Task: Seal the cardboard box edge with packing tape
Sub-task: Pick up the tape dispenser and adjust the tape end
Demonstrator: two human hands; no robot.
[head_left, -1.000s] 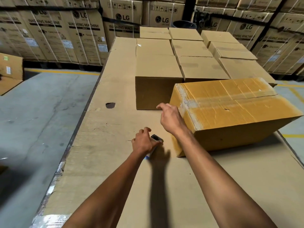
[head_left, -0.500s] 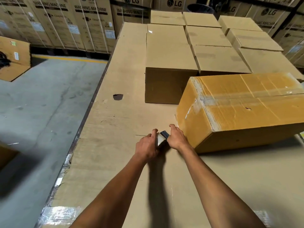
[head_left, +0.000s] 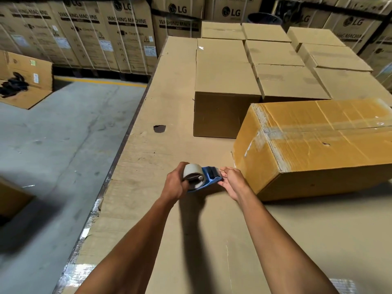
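A tape-covered yellowish cardboard box point(head_left: 318, 145) lies on its side at the right of the cardboard-topped table point(head_left: 169, 102). Clear tape runs across its top and down its near-left end. Just left of that end, my left hand point(head_left: 176, 184) grips a blue tape dispenser point(head_left: 203, 179) with a grey tape roll on it. My right hand point(head_left: 232, 181) pinches the dispenser's front end, close to the box's lower corner. Whether any tape touches the box is hidden by my hands.
Plain brown boxes point(head_left: 224, 90) stand in rows behind the taped box. A dark hole point(head_left: 159, 128) marks the tabletop. The table's left edge point(head_left: 118, 149) drops to a grey concrete floor. Tall washing machine cartons point(head_left: 95, 32) line the back.
My right hand came off the box's top corner and down to the dispenser. My left hand lifted and turned the dispenser so the roll and blue body show.
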